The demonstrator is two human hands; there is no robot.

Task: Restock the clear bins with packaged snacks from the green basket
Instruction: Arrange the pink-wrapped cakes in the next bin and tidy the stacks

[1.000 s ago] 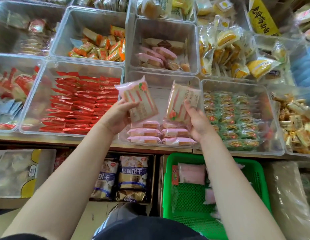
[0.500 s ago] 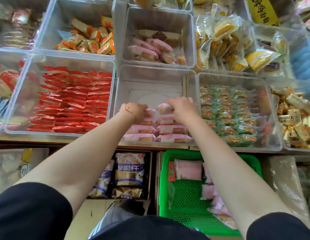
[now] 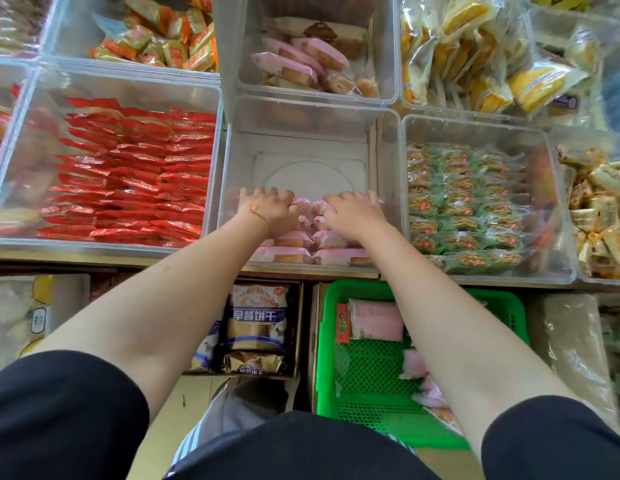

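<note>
- Pink snack packs [image 3: 291, 252] lay in two neat columns at the near end of the middle clear bin [image 3: 310, 147], whose far half showed only bare floor.
- Both hands were inside that bin at the far end of the rows: the left hand [image 3: 268, 211] rested knuckles-up on the left column, and the right hand [image 3: 353, 213] lay over the right column, each on top of a pink pack.
- Whether either grip was closed round a pack or only pressing it flat could not be told, since the fingers curved down out of sight.
- The step in hand looked like seating the newest pair at the end of the rows.
- The green basket [image 3: 367, 379] sat below the table edge, between the forearms, with more pink packs [image 3: 376, 320] lying in it.
- The next move probably called for letting go, drawing both hands back to the basket, taking another pair and laying it just beyond the present row.
</note>
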